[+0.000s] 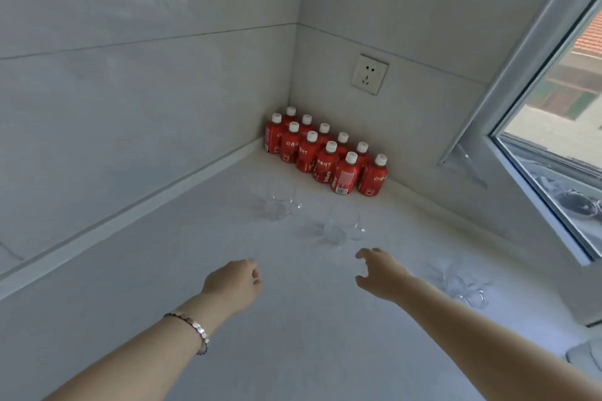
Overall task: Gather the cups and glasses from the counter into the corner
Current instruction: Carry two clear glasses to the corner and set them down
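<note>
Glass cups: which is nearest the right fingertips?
The middle cup, just ahead of the right hand; the left cup is farther, the window-side glassware beside the forearm.

Pale, glossy wall [130, 91] on the left, meeting a second wall [407, 3] in a corner [292, 75]. On that second wall, a white socket [369, 74]. At the right, a window [553, 101] in a grey metal frame [521, 52], daylight through it, an orange tiled roof [589, 36] outside. Below, a white counter [293, 335] with a raised strip [130, 215] along the left wall. Red bottles [325, 159] with white caps in two rows, tucked into the corner (labels too blurred to read).
</note>
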Demonstrator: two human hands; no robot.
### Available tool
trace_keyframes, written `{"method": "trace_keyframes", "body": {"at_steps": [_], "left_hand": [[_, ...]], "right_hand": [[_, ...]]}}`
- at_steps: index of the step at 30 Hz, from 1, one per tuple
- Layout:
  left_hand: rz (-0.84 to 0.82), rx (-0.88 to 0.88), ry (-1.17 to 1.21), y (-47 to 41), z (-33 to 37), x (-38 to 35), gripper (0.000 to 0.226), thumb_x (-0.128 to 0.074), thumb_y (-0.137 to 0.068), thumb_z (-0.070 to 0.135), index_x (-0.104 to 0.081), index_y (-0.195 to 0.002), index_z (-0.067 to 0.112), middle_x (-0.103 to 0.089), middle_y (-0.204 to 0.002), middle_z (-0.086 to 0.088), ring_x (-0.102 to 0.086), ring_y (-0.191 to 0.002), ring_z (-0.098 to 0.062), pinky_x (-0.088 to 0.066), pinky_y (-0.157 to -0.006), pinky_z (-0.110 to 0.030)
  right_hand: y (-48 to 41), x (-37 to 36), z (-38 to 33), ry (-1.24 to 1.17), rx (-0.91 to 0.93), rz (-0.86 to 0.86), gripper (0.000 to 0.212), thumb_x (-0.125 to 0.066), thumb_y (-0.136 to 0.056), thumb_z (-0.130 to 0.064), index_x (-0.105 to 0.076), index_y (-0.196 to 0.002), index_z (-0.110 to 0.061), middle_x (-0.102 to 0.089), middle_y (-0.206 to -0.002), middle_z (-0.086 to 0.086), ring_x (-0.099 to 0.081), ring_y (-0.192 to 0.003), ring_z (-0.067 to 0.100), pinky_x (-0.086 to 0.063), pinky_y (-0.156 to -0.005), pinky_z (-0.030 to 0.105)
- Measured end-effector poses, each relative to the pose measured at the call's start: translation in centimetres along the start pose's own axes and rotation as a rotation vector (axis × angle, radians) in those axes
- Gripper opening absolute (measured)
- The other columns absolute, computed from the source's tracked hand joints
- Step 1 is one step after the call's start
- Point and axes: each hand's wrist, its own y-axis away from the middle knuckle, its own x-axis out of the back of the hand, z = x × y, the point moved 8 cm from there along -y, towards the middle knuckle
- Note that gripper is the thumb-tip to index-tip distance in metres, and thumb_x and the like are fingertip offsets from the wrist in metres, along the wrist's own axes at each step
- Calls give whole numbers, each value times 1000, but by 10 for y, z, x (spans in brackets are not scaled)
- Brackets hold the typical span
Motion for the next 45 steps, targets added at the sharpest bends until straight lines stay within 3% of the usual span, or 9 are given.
{"method": "trace_keyframes", "body": {"at_steps": [6,10,13,16,22,25,28,38,45], "left_hand": [[-54,30,10,-93,12,0,19,-48,-88,27,-59,-103,22,-66,-116,1,-61,-108,-23,-47,-88,-28],[-67,70,-36,-128,9,-3,23,-47,-89,27,-58,-109,21,-65,-120,1,-59,-112,-23,-45,-90,-28],[-51,127,-35,-145,8,-1,19,-48,-89,27,-57,-104,19,-65,-120,-1,-59,-113,-25,-46,-90,-29],[72,184,17,-158,18,12,43,-54,-87,34,-47,-122,10,-54,-129,-11,-54,-119,-31,-46,-94,-37],[216,197,242,-202,52,26,105,-72,-70,53,-14,-146,10,-26,-150,-12,-40,-132,-35,-41,-101,-45],[184,234,205,-221,58,16,99,-72,-70,52,-20,-143,9,-30,-145,-14,-45,-126,-38,-44,-96,-46],[245,271,217,-223,58,15,84,-70,-75,44,-27,-138,10,-36,-137,-17,-48,-119,-42,-45,-90,-46],[104,-12,116,-104,72,-20,86,-78,-67,31,-33,-140,18,-40,-136,-9,-52,-120,-32,-47,-94,-36],[169,57,220,52,65,-28,86,-80,-61,31,-38,-136,24,-41,-128,-4,-55,-115,-24,-47,-93,-29]], "right_hand": [[-112,49,-14,98,79,95,92,-72,-78,-27,-15,-149,-21,-16,-156,6,-24,-141,27,-28,-114,40],[-160,34,-11,150,118,-60,112,-80,-70,-29,-3,-151,-28,-6,-159,3,-22,-143,28,-27,-114,43],[-174,17,-6,59,158,-121,107,-80,-69,-21,-10,-149,-28,-22,-152,3,-43,-130,27,-45,-97,34],[-171,15,0,-24,146,-41,98,-78,-69,-23,-19,-147,-26,-34,-140,3,-54,-115,26,-43,-76,26],[-148,18,25,-150,-12,9,94,-79,-64,-40,-26,-141,-28,-42,-129,0,-60,-101,24,-50,-76,29],[-133,20,35,-190,-54,44,93,-77,-64,-47,-25,-141,-31,-43,-128,-3,-59,-88,21,-41,-66,24],[-122,22,40,-183,-52,80,94,-76,-64,-51,-24,-141,-33,-42,-130,-4,-59,-105,21,-40,-72,23],[-53,26,34,-187,81,91,96,-77,-65,-47,-24,-143,-30,-41,-130,0,-46,-121,21,-43,-93,28],[47,17,19,-155,290,97,95,-76,-64,-46,-23,-143,-33,-38,-129,-2,-53,-113,20,-47,-81,27]]}}
